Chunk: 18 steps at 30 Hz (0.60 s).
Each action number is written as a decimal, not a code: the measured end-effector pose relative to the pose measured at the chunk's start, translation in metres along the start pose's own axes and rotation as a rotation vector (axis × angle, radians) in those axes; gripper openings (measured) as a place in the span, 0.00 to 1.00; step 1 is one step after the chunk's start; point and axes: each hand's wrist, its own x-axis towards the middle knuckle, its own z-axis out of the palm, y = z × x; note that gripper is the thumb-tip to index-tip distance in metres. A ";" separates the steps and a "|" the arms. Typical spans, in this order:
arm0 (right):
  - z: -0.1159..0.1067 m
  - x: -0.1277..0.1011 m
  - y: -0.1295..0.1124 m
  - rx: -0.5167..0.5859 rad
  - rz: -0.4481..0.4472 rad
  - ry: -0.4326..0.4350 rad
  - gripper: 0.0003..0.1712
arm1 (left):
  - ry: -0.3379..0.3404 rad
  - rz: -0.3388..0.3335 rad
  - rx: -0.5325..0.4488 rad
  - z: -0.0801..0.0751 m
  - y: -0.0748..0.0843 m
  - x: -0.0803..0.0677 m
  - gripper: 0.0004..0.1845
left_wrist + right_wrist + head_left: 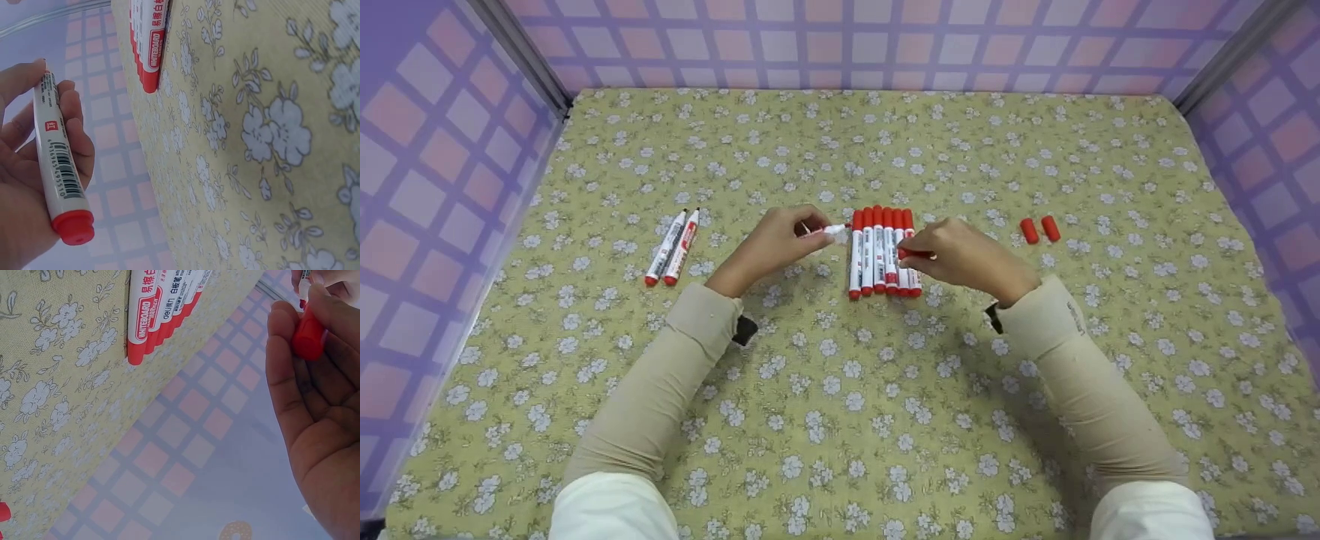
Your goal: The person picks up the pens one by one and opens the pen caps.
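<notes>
Left hand [771, 244] grips an uncapped white whiteboard marker [59, 169], right hand [960, 255] pinches its red plastic cap [307, 338], tip facing cap for fitting.

Both hands [870, 251] curled, nearly together

Left hand [780, 244] grips a white marker [826, 231] at centre frame, its tip pointing toward the right hand [960, 255], which pinches a red cap [913, 254]. Between them lies a row of capped markers [883, 251]. Two uncapped markers [673, 247] rest at left, two loose caps [1039, 229] at right, all on the floral cloth [840, 405].
</notes>
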 end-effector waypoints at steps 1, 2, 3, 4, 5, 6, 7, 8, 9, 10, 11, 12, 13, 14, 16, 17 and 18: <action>0.000 0.000 0.000 0.002 0.003 -0.001 0.09 | 0.009 -0.005 0.000 -0.001 -0.001 0.000 0.13; 0.000 0.000 0.000 0.004 0.004 -0.003 0.09 | 0.017 -0.015 -0.002 -0.003 -0.002 -0.001 0.13; 0.000 0.000 0.000 0.005 0.007 -0.005 0.09 | 0.025 -0.026 -0.005 -0.004 -0.003 -0.002 0.13; 0.000 0.000 0.000 0.006 0.010 -0.007 0.09 | 0.033 -0.038 -0.009 -0.006 -0.004 -0.003 0.14; 0.000 0.000 0.000 0.007 0.012 -0.010 0.09 | 0.040 -0.050 -0.012 -0.008 -0.005 -0.003 0.14; 0.000 0.000 0.000 0.008 0.014 -0.012 0.09 | 0.046 -0.064 -0.014 -0.009 -0.006 -0.004 0.14; 0.000 0.000 0.001 0.011 0.016 -0.015 0.09 | 0.052 -0.078 -0.019 -0.011 -0.007 -0.005 0.14; 0.000 0.000 0.001 0.014 0.018 -0.018 0.09 | 0.057 -0.094 -0.021 -0.013 -0.009 -0.006 0.14; 0.001 0.000 0.001 0.016 0.020 -0.020 0.09 | 0.061 -0.109 -0.020 -0.016 -0.010 -0.006 0.15; 0.000 0.001 0.001 0.018 0.021 -0.023 0.09 | 0.063 -0.122 -0.018 -0.018 -0.011 -0.007 0.15; 0.000 0.001 0.001 0.020 0.025 -0.025 0.09 | 0.065 -0.135 -0.020 -0.020 -0.012 -0.008 0.15; 0.000 0.001 0.001 0.021 0.028 -0.027 0.09 | 0.066 -0.147 -0.021 -0.023 -0.014 -0.008 0.16; 0.000 0.000 0.001 0.023 0.032 -0.029 0.09 | 0.068 -0.157 -0.019 -0.025 -0.015 -0.009 0.16; 0.000 0.000 0.001 0.023 0.037 -0.032 0.09 | 0.070 -0.168 -0.017 -0.028 -0.016 -0.010 0.16; -0.001 0.001 0.000 0.024 0.044 -0.038 0.10 | 0.073 -0.187 -0.024 -0.032 -0.019 -0.011 0.17; -0.001 0.001 0.000 0.024 0.046 -0.039 0.10 | 0.077 -0.198 -0.031 -0.035 -0.021 -0.012 0.17; 0.000 0.001 0.001 0.024 0.043 -0.040 0.10 | 0.079 -0.206 -0.034 -0.037 -0.022 -0.012 0.17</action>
